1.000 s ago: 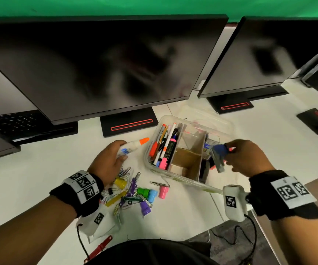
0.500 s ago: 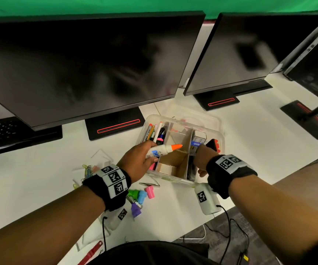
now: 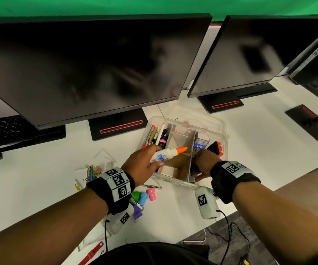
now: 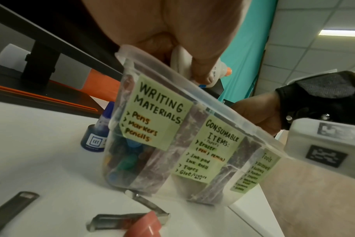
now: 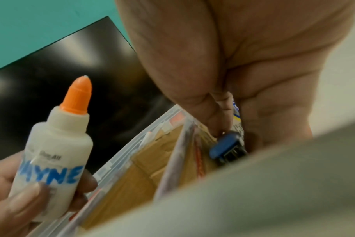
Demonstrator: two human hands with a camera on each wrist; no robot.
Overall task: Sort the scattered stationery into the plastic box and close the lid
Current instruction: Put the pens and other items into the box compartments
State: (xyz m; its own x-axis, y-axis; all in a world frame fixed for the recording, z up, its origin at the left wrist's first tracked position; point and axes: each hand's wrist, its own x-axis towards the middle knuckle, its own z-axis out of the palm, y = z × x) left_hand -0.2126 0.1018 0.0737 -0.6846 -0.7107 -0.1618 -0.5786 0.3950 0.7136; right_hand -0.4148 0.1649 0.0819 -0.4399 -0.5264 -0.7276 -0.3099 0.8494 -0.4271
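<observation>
My left hand [image 3: 144,163] grips a white glue bottle [image 3: 165,154] with an orange cap, held level over the middle cardboard compartment of the clear plastic box [image 3: 223,131]. The right wrist view shows the bottle [image 5: 55,144] close up beside the box rim [image 5: 132,154]. My right hand [image 3: 204,161] reaches down into the right compartment, fingers and thumb pinching a blue stapler [image 5: 225,147]. Pens and markers [image 3: 158,134] fill the left compartment. Green labels on the box wall [image 4: 192,128] read writing materials, consumable items and tools.
Coloured paper clips [image 3: 91,173] and small bright stamps [image 3: 143,197] lie on the white desk left of the box. A blue ink bottle [image 4: 97,133] stands behind it. Monitor bases [image 3: 116,125] sit close behind; the clear lid [image 3: 192,113] lies beyond the box. The desk edge runs front right.
My left hand carried the glue bottle from the clip pile to above the box. My right hand went down into the right compartment with the blue stapler.
</observation>
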